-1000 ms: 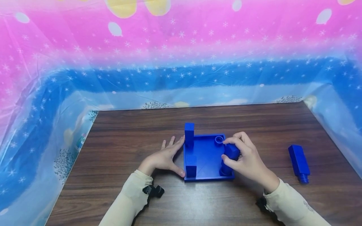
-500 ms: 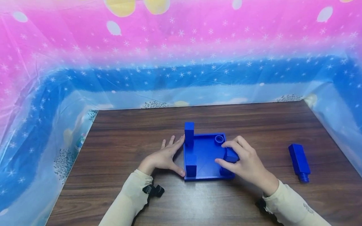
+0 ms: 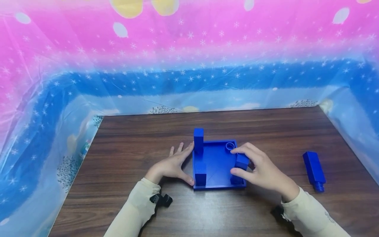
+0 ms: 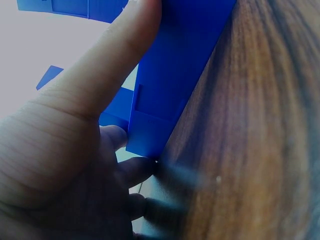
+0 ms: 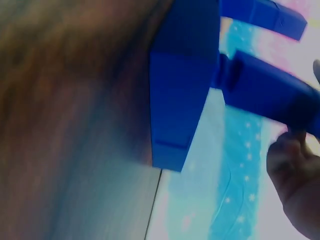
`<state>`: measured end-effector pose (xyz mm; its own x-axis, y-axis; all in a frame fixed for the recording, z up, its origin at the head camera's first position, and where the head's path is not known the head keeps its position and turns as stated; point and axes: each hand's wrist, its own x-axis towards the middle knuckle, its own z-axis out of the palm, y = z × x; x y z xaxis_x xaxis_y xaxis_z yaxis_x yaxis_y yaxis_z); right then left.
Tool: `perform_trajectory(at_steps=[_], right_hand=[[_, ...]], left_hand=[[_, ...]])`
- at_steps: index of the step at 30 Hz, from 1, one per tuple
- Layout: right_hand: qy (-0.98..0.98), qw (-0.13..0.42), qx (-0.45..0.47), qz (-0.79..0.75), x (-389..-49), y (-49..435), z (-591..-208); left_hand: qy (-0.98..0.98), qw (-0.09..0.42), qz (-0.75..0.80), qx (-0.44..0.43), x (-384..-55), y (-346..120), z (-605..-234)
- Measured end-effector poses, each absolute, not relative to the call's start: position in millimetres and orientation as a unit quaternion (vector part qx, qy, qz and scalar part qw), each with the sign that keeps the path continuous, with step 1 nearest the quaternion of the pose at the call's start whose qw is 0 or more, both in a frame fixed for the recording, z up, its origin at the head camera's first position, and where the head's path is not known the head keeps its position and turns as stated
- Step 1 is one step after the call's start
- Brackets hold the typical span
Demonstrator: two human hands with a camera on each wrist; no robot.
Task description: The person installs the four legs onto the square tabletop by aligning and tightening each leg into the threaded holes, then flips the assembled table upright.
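A shallow square blue tray-like tabletop (image 3: pixel 219 161) lies upturned on the table. My left hand (image 3: pixel 174 166) rests along its left side, fingers spread, with the thumb at the near left corner. Two square blue legs stand at the left corners, a far leg (image 3: pixel 198 140) and a near leg (image 3: pixel 200 176). At the near right corner my right hand (image 3: pixel 260 168) holds the top of another blue leg (image 3: pixel 242 161) between thumb and fingers; the right wrist view shows this leg reaching from the tabletop's edge (image 5: pixel 182 100) to the fingers. The far right corner has a round socket (image 3: pixel 229 146).
A loose blue leg (image 3: pixel 314 169) with a threaded end lies on the wooden table (image 3: pixel 127 138) to the right. Behind the table and at its sides hangs a pink and blue patterned curtain (image 3: pixel 177 79).
My right thumb and fingers loosen and shift around the leg's top, then close in on it again. My left hand and the tabletop stay in place.
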<state>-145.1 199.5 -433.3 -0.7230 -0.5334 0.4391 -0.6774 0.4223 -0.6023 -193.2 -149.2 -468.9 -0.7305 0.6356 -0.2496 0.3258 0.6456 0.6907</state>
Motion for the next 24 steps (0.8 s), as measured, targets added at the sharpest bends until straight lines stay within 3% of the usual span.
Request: perform_trajectory(at_steps=[5, 10, 15, 24], right_hand=[[-0.819, -0.031, 0.35, 0.454, -152.5, 215.9, -434.6], [-0.788, -0.11, 0.361, 0.486, -157.4, 225.9, -437.6], [-0.771, -0.142, 0.378, 0.493, -162.0, 229.9, -440.2], [-0.731, -0.14, 0.395, 0.538, -167.3, 229.5, -443.4]], left_hand=[[0.874, 0.244, 0.318, 0.274, -191.7, -148.4, -470.5], [0.874, 0.245, 0.318, 0.273, -190.7, -148.3, -471.6], [0.874, 0.245, 0.319, 0.273, -191.1, -148.4, -471.7], [0.874, 0.244, 0.32, 0.272, -192.7, -148.6, -470.4]])
